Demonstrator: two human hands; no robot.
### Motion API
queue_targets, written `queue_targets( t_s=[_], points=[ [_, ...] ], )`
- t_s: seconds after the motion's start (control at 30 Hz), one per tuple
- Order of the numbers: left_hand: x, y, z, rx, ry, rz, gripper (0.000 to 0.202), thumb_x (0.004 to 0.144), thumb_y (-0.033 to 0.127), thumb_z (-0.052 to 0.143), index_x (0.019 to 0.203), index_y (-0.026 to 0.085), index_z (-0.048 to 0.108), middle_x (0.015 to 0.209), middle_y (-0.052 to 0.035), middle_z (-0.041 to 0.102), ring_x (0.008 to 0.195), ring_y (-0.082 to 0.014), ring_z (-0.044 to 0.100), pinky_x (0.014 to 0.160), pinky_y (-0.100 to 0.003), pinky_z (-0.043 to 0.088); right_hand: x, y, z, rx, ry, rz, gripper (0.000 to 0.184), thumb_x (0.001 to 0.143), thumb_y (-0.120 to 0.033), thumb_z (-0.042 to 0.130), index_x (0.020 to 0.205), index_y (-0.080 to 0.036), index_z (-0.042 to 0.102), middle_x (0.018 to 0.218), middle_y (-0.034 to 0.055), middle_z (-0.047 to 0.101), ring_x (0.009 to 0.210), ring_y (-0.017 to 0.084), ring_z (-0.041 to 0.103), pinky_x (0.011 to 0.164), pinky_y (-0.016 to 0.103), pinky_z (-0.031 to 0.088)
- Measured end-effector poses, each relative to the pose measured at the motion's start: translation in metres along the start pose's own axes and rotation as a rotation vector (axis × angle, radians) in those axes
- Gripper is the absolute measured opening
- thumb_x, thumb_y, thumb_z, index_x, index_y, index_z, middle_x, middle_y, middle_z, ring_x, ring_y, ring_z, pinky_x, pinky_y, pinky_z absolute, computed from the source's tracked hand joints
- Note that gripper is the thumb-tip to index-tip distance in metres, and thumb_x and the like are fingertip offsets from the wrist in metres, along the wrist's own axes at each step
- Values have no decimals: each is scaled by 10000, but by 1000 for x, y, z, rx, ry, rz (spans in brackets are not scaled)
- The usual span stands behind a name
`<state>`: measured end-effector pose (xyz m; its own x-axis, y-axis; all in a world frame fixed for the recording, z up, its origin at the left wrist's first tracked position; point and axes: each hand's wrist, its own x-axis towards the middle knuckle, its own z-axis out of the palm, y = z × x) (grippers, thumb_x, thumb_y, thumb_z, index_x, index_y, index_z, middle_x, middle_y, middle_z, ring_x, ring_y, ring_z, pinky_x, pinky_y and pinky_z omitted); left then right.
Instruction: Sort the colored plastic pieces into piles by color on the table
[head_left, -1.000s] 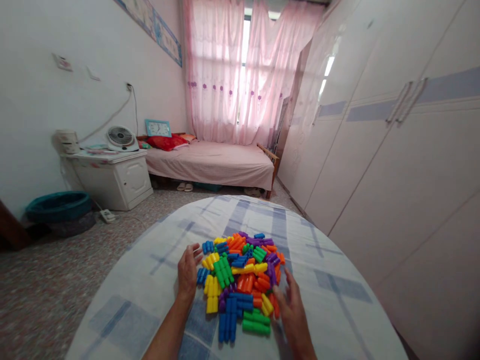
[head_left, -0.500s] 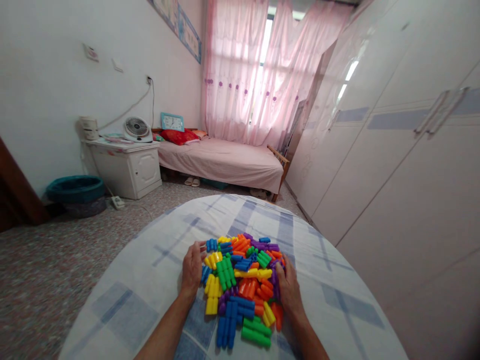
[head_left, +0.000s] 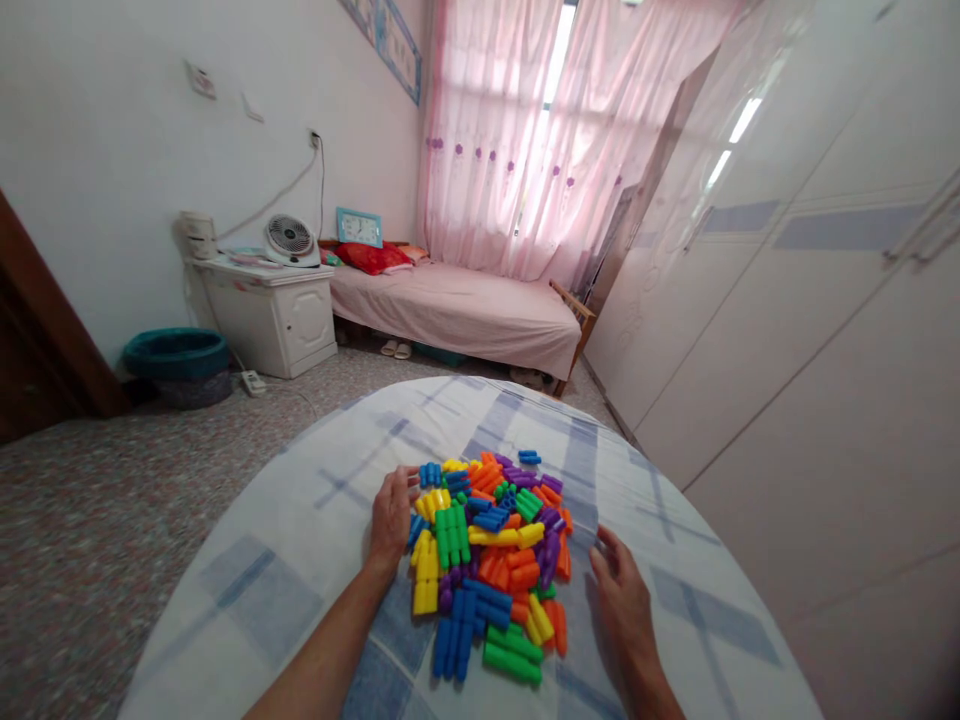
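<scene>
A heap of bright plastic blocks (head_left: 491, 545), blue, yellow, green, orange and purple, lies on a round table under a white and blue checked cloth (head_left: 285, 590). My left hand (head_left: 391, 517) lies flat on the cloth with its fingers open, touching the heap's left edge by the yellow and blue pieces. On the other side my right hand (head_left: 621, 595) rests open on the cloth, a short gap away from the orange and purple pieces. Neither hand holds a block.
White wardrobe doors (head_left: 810, 330) run close along the table's right side. Beyond the table are a speckled floor, a pink bed (head_left: 457, 312), a white cabinet (head_left: 274, 318) with a small fan, and a teal basin (head_left: 176, 353) on the floor at left.
My right hand, pressed against the heap's right side half a second ago, has drawn back to the right and off the blocks. The left hand stays at the left edge. The view has shifted.
</scene>
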<state>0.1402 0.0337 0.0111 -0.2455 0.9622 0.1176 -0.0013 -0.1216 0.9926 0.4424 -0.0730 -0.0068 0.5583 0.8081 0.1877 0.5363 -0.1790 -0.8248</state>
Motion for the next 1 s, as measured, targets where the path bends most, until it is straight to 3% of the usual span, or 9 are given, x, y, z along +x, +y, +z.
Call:
queue_targets(
  t_s=[0.13, 0.3, 0.6, 0.87, 1.0],
  points=[
    [-1, 0, 1, 18, -2, 24, 522, 888, 560, 292, 960, 154, 613, 1018, -136, 640, 964, -235, 628, 797, -390, 526, -1, 1, 5, -83, -75, -112, 557, 813, -478, 443, 1265, -161, 512, 1300, 121, 542, 1208, 266, 481, 1033, 435, 350],
    [-3, 0, 3, 20, -1, 53, 490, 903, 521, 297, 951, 147, 610, 1009, -130, 637, 965, -224, 619, 804, -374, 522, 2, -2, 8, -152, -147, -249, 630, 814, -513, 426, 1285, -100, 497, 1298, 156, 544, 1205, 277, 483, 1028, 446, 359],
    [-1, -5, 2, 68, -14, 89, 524, 903, 555, 271, 927, 154, 607, 973, -118, 645, 938, -214, 620, 814, -374, 511, 1, -6, 5, -178, -172, -307, 546, 843, -489, 413, 1248, -144, 535, 1221, 126, 604, 1132, 256, 543, 981, 430, 411],
    [-1, -5, 2, 83, -15, 98, 526, 901, 570, 274, 915, 169, 615, 965, -111, 656, 920, -213, 628, 800, -360, 513, 1, -10, 3, -142, -233, -404, 630, 774, -551, 526, 1253, -142, 530, 1255, 132, 585, 1150, 267, 534, 989, 417, 407],
    [-2, -4, 3, 78, -16, 102, 524, 902, 568, 272, 904, 170, 613, 950, -109, 656, 915, -216, 628, 806, -366, 512, -2, -12, 4, -110, -213, -346, 589, 802, -535, 475, 1244, -152, 539, 1248, 131, 592, 1144, 267, 541, 978, 411, 413]
  ],
)
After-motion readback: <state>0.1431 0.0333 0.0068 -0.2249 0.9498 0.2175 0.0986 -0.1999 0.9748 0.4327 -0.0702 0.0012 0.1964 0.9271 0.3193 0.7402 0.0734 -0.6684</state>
